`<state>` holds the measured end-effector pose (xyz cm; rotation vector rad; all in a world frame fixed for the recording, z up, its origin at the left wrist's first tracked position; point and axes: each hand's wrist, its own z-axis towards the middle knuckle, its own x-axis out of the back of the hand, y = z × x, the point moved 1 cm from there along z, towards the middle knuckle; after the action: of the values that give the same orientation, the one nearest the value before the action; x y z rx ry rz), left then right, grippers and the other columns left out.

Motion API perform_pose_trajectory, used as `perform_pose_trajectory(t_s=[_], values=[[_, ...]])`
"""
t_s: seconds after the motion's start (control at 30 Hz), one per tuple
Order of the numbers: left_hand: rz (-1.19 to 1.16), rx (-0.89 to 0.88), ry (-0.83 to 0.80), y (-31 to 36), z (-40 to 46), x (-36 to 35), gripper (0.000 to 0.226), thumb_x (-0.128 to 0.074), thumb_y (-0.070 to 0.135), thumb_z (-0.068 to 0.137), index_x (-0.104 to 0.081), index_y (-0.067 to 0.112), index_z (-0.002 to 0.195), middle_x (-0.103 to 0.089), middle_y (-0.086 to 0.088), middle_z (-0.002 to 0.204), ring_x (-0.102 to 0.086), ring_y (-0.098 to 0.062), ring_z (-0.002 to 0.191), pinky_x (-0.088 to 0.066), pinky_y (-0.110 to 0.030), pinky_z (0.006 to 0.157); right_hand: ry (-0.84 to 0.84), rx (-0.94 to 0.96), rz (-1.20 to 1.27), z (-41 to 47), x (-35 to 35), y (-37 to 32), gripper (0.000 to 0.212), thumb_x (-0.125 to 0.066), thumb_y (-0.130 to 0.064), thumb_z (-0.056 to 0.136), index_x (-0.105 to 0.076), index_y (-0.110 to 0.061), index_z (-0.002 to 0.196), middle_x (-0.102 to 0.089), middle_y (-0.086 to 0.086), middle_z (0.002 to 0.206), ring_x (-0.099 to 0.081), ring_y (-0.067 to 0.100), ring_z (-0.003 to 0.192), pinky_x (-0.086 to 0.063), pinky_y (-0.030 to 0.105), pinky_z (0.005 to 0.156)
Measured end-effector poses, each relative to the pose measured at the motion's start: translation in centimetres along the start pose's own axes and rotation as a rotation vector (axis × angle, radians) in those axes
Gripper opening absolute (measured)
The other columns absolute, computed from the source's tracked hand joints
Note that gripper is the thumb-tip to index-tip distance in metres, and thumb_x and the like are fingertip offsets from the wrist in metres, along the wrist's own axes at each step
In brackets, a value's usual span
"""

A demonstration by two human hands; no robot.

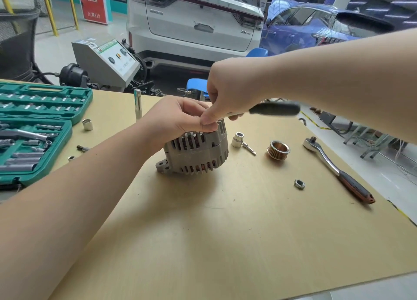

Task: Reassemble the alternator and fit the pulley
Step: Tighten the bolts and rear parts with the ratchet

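- Sitting mid-table, the grey alternator [196,151] leans, its shaft axis tipped up and away toward the right; the mounting ear points lower left.
- Left hand [178,116] curls over its top, hiding the shaft end.
- Right hand [228,92] pinches there while gripping a blurred black-handled tool [274,109].
- Pulley [278,149], nut [299,183] and ratchet [336,168] lie apart, rightward.
- Red sign [93,1] reads "119".

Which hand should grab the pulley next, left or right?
Probably the right hand: the pulley lies on its side of the alternator, though it must first put down the black-handled tool. The left hand steadies the alternator.
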<state>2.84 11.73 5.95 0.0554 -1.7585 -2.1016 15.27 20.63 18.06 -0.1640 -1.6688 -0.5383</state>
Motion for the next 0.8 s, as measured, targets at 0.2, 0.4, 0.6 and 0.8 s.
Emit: perform_pose_trajectory(t_s=[0.2, 0.4, 0.6, 0.8], values=[[0.013, -0.001, 0.031, 0.0, 0.1, 0.1, 0.013, -0.097, 0.024, 0.075, -0.089, 0.025, 0.085, -0.079, 0.017, 0.116, -0.072, -0.009, 0.109, -0.054, -0.04, 0.091, -0.015, 0.038, -0.093, -0.3, 0.4, -0.8, 0.043, -0.074, -0.062, 0.083, -0.073, -0.021, 0.07, -0.068, -0.007, 0.058, -0.061, 0.012, 0.054, -0.039, 0.026, 0.052], [-0.006, -0.001, 0.016, -0.1, 0.2, 0.2, 0.016, -0.095, 0.02, 0.078, -0.089, 0.023, 0.092, -0.081, 0.015, 0.114, -0.076, -0.007, 0.098, -0.054, -0.033, 0.085, -0.101, 0.191, 0.036, -0.6, 1.1, 0.4, 0.015, -0.082, -0.039, 0.087, -0.079, -0.035, 0.101, -0.075, -0.018, 0.085, -0.069, 0.007, 0.079, -0.052, 0.026, 0.067], [0.008, 0.003, 0.007, -0.1, 0.1, 0.2, 0.012, -0.096, 0.024, 0.077, -0.089, 0.027, 0.086, -0.08, 0.02, 0.114, -0.073, 0.003, 0.1, -0.053, -0.035, 0.088, -0.046, -0.001, -0.003, 0.4, 0.5, 0.0, 0.053, -0.079, -0.07, 0.074, -0.076, -0.018, 0.07, -0.071, -0.002, 0.059, -0.062, 0.015, 0.056, -0.041, 0.026, 0.051], [-0.003, -0.01, -0.001, -0.1, 0.2, 0.2, 0.018, -0.096, 0.023, 0.076, -0.089, 0.023, 0.092, -0.08, 0.014, 0.117, -0.075, -0.009, 0.107, -0.053, -0.037, 0.094, -0.061, 0.133, -0.041, -0.1, 1.1, 0.0, 0.022, -0.082, -0.053, 0.081, -0.078, -0.032, 0.082, -0.07, -0.016, 0.066, -0.06, 0.003, 0.059, -0.04, 0.025, 0.056]])
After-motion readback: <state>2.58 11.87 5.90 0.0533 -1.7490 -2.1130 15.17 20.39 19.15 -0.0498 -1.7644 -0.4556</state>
